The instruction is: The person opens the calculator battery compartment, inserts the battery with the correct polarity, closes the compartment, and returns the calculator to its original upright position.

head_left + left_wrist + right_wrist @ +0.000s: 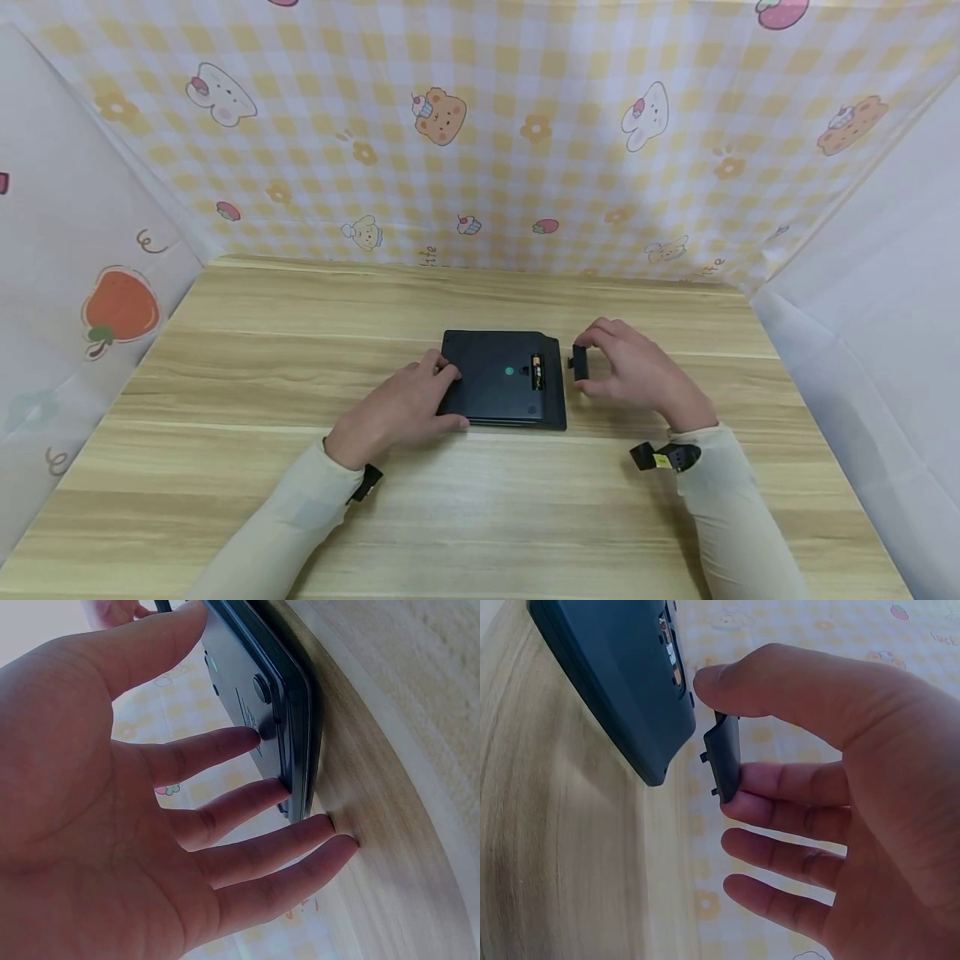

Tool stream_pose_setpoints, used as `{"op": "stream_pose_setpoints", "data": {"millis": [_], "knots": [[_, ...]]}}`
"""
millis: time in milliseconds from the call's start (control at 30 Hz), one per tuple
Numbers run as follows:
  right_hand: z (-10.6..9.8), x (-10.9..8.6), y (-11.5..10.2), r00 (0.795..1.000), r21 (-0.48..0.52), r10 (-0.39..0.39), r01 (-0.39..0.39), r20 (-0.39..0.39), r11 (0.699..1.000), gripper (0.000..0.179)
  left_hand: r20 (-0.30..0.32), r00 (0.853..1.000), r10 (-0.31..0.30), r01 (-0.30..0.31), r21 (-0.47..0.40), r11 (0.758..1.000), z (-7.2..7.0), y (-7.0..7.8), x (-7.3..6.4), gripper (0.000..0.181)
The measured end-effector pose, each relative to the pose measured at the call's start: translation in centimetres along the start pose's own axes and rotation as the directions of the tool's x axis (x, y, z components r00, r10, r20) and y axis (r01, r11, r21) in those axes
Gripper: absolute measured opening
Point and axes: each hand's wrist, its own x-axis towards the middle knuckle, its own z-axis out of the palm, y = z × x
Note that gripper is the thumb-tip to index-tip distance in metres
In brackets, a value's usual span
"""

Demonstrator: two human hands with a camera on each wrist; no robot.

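A flat black calculator [483,387] lies back side up on the table, with a battery [537,372] showing in its uncovered slot. My left hand [405,407] rests at its left end, thumb by the near edge. In the left wrist view, extended fingers [210,754] touch the calculator's back and side, while the two outermost reach the wood. Just right of the calculator, my right hand [630,362] pinches the small black battery cover [726,761] between thumb and fingertips. Two little tabs on the cover point toward the calculator, a short gap away.
The wood-grain table [480,517] runs back to a yellow checked cloth [487,167] with cartoon animals. White sheets hang on the left [45,275] and right [885,317]. Each wrist wears a small black camera.
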Motion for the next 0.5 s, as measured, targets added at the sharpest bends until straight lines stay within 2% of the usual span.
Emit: {"op": "stream_pose_setpoints", "data": {"millis": [233, 500], "knots": [[0.31, 0.12, -0.44, 1.000, -0.006, 0.022, -0.022, 0.002, 1.000, 0.057, 0.000, 1.000, -0.005, 0.005, 0.009, 1.000, 0.14, -0.11, 0.04, 0.065], [0.71, 0.28, -0.78, 1.000, -0.011, 0.004, -0.004, -0.018, 1.000, 0.059, 0.000, 1.000, 0.000, 0.000, 0.011, 1.000, 0.20, -0.10, 0.01, 0.066]]}}
